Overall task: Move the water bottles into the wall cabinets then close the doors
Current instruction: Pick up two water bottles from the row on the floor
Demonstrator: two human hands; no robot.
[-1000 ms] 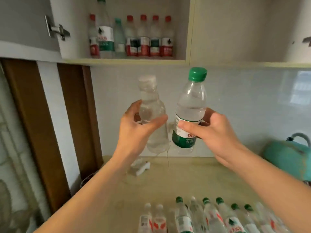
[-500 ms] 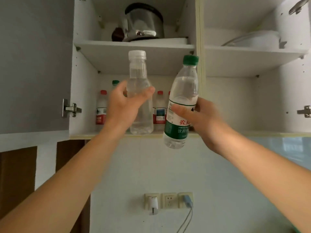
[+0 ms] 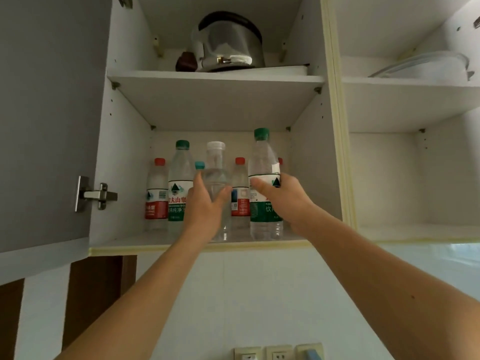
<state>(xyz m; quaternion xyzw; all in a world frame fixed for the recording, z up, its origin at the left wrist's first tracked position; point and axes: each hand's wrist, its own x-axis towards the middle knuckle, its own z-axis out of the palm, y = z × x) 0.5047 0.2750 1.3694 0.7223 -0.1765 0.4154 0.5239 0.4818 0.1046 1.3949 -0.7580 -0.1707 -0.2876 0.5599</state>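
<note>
My left grip wraps the white-capped bottle, my right grip the green-capped bottle, both at the lower shelf front edge. I'd seat each base flat (clear of the red-capped bottles behind), then let go.

left hand grips white-capped bottle | right hand grips green-capped bottle | cabinet shelf

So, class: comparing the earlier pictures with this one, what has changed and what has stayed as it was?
Both hands carried their bottles up from over the counter into the cabinet's lower shelf. The left hand grips the white-capped bottle, the right hand the green-capped bottle, as before. Neither grip has let go.
</note>
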